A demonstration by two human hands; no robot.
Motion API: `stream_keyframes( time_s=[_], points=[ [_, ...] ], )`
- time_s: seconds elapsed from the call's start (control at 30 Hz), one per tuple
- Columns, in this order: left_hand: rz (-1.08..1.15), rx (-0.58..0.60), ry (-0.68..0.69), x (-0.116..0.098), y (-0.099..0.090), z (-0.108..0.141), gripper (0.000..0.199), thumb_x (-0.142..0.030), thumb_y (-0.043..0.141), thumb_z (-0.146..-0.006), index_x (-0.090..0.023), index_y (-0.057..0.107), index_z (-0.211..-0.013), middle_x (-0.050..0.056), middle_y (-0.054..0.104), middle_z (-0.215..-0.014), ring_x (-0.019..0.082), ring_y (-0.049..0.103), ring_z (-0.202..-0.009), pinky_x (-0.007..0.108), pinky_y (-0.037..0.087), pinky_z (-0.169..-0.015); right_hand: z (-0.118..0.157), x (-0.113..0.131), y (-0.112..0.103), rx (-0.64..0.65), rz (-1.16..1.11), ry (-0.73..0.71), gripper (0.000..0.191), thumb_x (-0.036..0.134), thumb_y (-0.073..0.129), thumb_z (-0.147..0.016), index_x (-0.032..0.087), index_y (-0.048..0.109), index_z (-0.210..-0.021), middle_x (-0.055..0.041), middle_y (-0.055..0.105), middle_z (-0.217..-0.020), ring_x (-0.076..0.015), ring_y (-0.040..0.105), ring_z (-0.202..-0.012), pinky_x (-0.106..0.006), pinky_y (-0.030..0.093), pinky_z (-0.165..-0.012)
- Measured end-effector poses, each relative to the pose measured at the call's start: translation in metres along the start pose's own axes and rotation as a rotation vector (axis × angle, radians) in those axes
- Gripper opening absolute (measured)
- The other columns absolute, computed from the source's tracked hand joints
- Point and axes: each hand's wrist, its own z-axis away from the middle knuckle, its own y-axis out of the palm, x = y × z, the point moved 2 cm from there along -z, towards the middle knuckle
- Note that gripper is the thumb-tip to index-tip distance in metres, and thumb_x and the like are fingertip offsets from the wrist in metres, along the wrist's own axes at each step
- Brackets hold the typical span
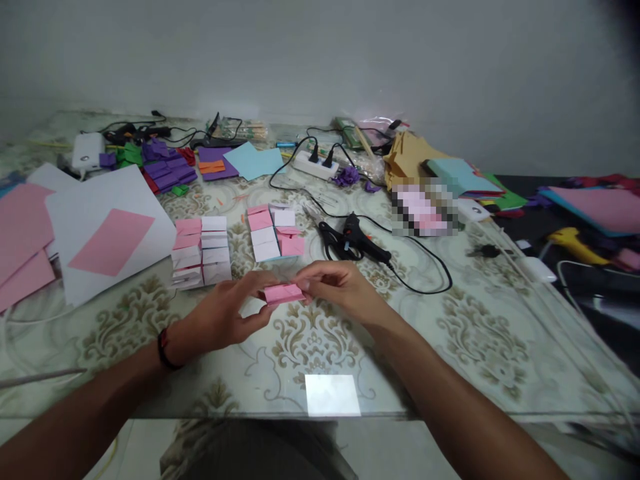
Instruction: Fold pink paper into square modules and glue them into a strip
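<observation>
Near the front middle of the table, a small folded pink paper (pixel 284 294) is held up between both hands. My left hand (pixel 227 308) pinches its left end between thumb and fingers. At its right end, the thumb and fingertips of my right hand (pixel 340 288) are closed on the paper. Just beyond it lies a block of pink and white folded papers (pixel 274 233). A larger block of folded white and pink papers (pixel 201 252) sits to its left. Behind my right hand rest a black glue gun (pixel 365 241) and black-handled scissors (pixel 336 241).
Pink and white sheets (pixel 110 233) cover the left side. Purple folded papers (pixel 167 170), blue sheets (pixel 255 160) and a white power strip (pixel 316 165) lie at the back. The glue gun's cord (pixel 440 291) loops right. Coloured paper stacks (pixel 463 177) stand at the right.
</observation>
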Motion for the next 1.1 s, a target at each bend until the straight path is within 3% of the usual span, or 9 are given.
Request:
stream_keyframes(
  time_s=[0.23, 0.43, 0.6, 0.7, 0.8, 0.93, 1.1],
  points=[
    [-0.016, 0.081, 0.025, -0.003, -0.002, -0.002, 0.025, -0.011, 0.058, -0.096, -0.021, 0.062, -0.119, 0.008, 0.08, -0.116, 0.02, 0.079, -0.099, 0.029, 0.063, -0.085, 0.004, 0.008, -0.001, 0.078, 0.061, -0.049, 0.03, 0.049, 0.073, -0.091, 0.02, 0.08, -0.093, -0.0033, 0.073, -0.075, -0.0164, 0.066, -0.072, -0.03, 0.052, -0.07],
    [-0.003, 0.14, 0.014, 0.0, 0.0, -0.002, 0.026, -0.013, 0.057, -0.096, -0.022, 0.064, -0.119, 0.007, 0.079, -0.117, 0.021, 0.077, -0.106, 0.031, 0.062, -0.092, 0.003, 0.005, 0.004, 0.021, 0.121, 0.038, 0.025, 0.042, 0.081, -0.083, 0.017, 0.077, -0.083, -0.0001, 0.067, -0.069, -0.0128, 0.057, -0.063, -0.027, 0.045, -0.062],
    [0.101, 0.182, 0.01, -0.005, -0.007, -0.006, 0.036, -0.032, 0.067, -0.095, -0.019, 0.059, -0.128, 0.012, 0.075, -0.127, 0.025, 0.074, -0.114, 0.036, 0.06, -0.097, 0.0, 0.004, 0.006, -0.015, 0.227, -0.011, 0.017, 0.034, 0.079, -0.083, 0.018, 0.078, -0.083, -0.0016, 0.07, -0.073, -0.0143, 0.06, -0.07, -0.028, 0.049, -0.069],
    [0.087, 0.149, -0.092, -0.002, -0.009, -0.009, 0.028, -0.029, 0.06, -0.1, -0.019, 0.061, -0.125, 0.01, 0.077, -0.12, 0.023, 0.075, -0.106, 0.035, 0.059, -0.091, 0.001, 0.004, 0.007, -0.047, 0.327, -0.051, 0.015, 0.033, 0.078, -0.085, 0.018, 0.077, -0.086, -0.0015, 0.069, -0.074, -0.0152, 0.06, -0.071, -0.028, 0.05, -0.069],
    [0.009, 0.12, -0.159, 0.007, -0.002, -0.009, 0.014, -0.025, 0.061, -0.098, -0.019, 0.066, -0.109, 0.007, 0.076, -0.106, 0.022, 0.073, -0.099, 0.035, 0.057, -0.088, 0.002, 0.003, 0.01, -0.048, 0.439, -0.109, 0.01, 0.028, 0.074, -0.088, 0.019, 0.076, -0.091, -0.0015, 0.071, -0.077, -0.0153, 0.062, -0.07, -0.028, 0.051, -0.068],
    [-0.052, 0.143, -0.109, 0.016, 0.007, -0.008, 0.006, -0.019, 0.062, -0.095, -0.019, 0.068, -0.096, 0.007, 0.072, -0.099, 0.022, 0.069, -0.097, 0.035, 0.055, -0.087, 0.002, 0.001, 0.015, 0.005, 0.553, -0.196, 0.003, 0.022, 0.071, -0.09, 0.02, 0.074, -0.09, -0.0029, 0.073, -0.084, -0.0152, 0.064, -0.071, -0.028, 0.052, -0.069],
    [-0.074, 0.231, -0.094, 0.019, 0.013, -0.006, 0.011, -0.014, 0.061, -0.096, -0.02, 0.07, -0.092, 0.004, 0.072, -0.094, 0.02, 0.068, -0.095, 0.032, 0.053, -0.084, 0.001, -0.006, 0.019, 0.112, 0.677, -0.211, 0.008, 0.011, 0.069, -0.09, 0.018, 0.072, -0.089, -0.0014, 0.067, -0.083, -0.0129, 0.06, -0.07, -0.024, 0.047, -0.066]
  ],
)
